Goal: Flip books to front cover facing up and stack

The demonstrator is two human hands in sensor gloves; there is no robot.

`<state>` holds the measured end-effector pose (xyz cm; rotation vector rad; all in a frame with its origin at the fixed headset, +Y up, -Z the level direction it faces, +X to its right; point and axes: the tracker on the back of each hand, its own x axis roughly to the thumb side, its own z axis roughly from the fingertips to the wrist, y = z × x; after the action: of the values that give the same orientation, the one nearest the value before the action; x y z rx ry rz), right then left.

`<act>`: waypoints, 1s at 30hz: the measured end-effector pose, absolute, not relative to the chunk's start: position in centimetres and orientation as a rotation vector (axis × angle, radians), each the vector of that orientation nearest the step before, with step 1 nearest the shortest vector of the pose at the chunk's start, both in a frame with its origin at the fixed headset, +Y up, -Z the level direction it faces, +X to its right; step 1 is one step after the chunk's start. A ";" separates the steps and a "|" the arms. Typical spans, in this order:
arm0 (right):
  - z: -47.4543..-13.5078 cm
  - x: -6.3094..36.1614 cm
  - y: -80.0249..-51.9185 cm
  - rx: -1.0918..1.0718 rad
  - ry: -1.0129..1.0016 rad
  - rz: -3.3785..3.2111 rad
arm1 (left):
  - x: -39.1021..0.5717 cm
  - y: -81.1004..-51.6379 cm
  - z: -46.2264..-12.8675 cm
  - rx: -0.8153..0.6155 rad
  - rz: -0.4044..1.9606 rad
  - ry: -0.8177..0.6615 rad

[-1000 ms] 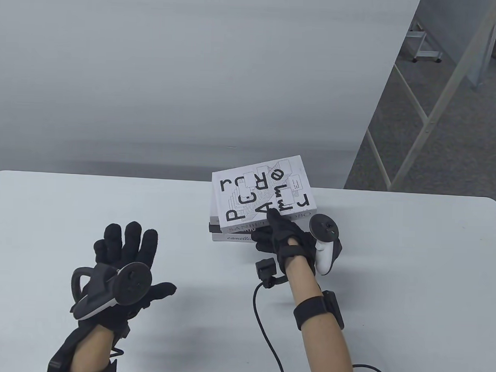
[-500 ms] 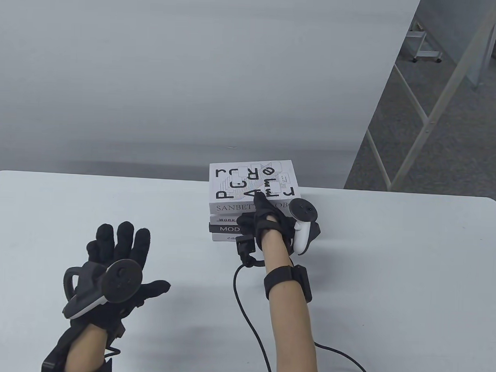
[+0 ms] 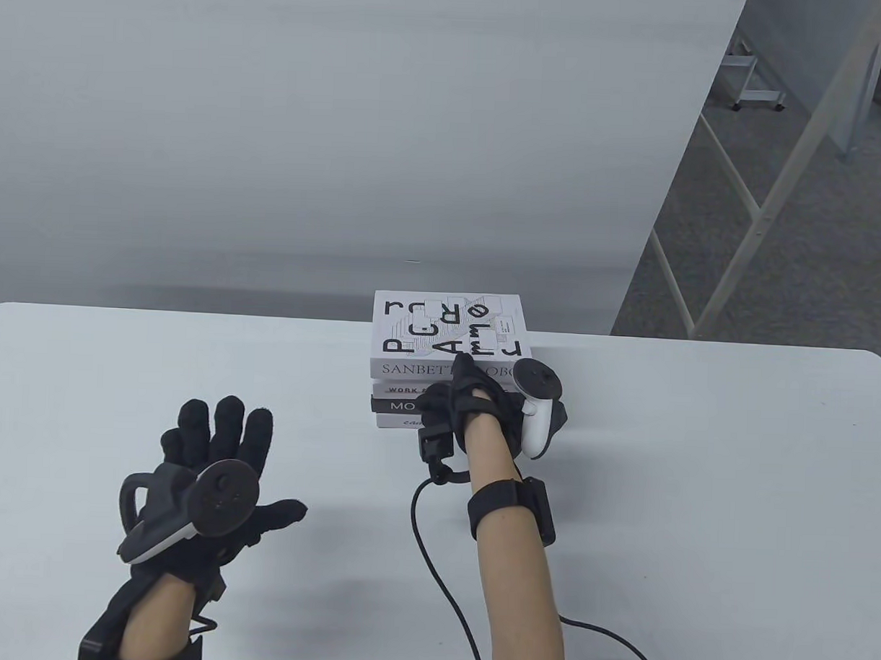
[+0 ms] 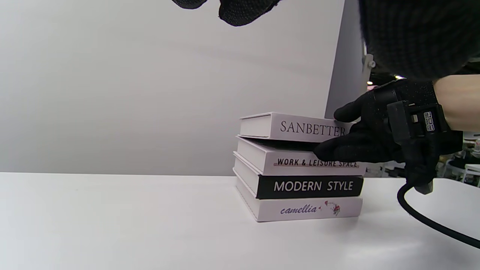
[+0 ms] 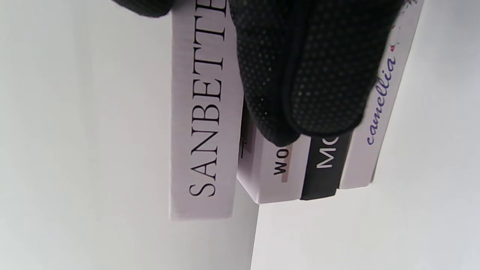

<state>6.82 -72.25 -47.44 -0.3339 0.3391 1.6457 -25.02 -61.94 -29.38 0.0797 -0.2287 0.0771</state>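
The right hand point(image 3: 474, 400), in a black sensor glove with a white tracker on its back, is at the near side of a stack of four books. Its thumb lies on the front cover of the top book, a white hardback with large black letters on the cover and "SANBETTER" on its spine point(image 3: 448, 330); the other fingers point(image 4: 337, 150) reach under that book's near edge, so the hand pinches the top book between thumb and fingers. In the left wrist view a thin dark gap shows beneath the top book, above the white book marked "WORK & LEISURE SPACE" point(image 4: 300, 161); the top book lies nearly level but not quite settled. In the right wrist view the gloved fingers point(image 5: 300, 75) cover much of the spines.

Below come a black-spined book reading "MODERN STYLE" point(image 4: 311, 186) and, at the bottom, a white book with "camellia" in purple script and a small flower point(image 4: 303, 209). All four spines face the person and are roughly aligned; the stack stands on the white counter point(image 3: 696, 461), towards its far edge, near the middle.

The left hand point(image 3: 212, 473), also gloved in black with a dark tracker on its back, is spread wide, palm down, with nothing in it, over the counter, well apart from the stack on its left. A black cable point(image 3: 440, 561) runs from the right wrist across the counter towards the near edge.
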 end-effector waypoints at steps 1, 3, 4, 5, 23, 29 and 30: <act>-47.3 6.8 -72.3 -0.327 0.345 1.644 | -25.0 -62.0 -29.4 0.079 0.076 -0.230; -47.2 6.6 -72.6 -0.301 0.360 1.632 | -24.8 -62.0 -29.4 0.079 0.073 -0.233; -47.2 6.5 -72.7 -0.276 0.368 1.625 | -24.7 -61.9 -29.4 0.079 0.071 -0.234; -47.2 6.4 -72.7 -0.246 0.385 1.623 | -24.7 -61.9 -29.3 0.079 0.070 -0.236; -43.2 8.2 -70.0 0.103 0.227 1.996 | -22.8 -62.9 -29.7 0.100 0.053 -0.292; -39.3 9.8 -69.3 0.338 0.077 2.331 | -21.2 -64.4 -30.2 0.121 0.022 -0.321; -38.3 10.2 -69.3 0.391 0.044 2.409 | -20.9 -64.7 -30.3 0.122 0.009 -0.324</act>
<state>10.20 -69.30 -38.32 0.3909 0.0445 2.4095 -20.86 -64.74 -30.25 0.1218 -0.3244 0.0090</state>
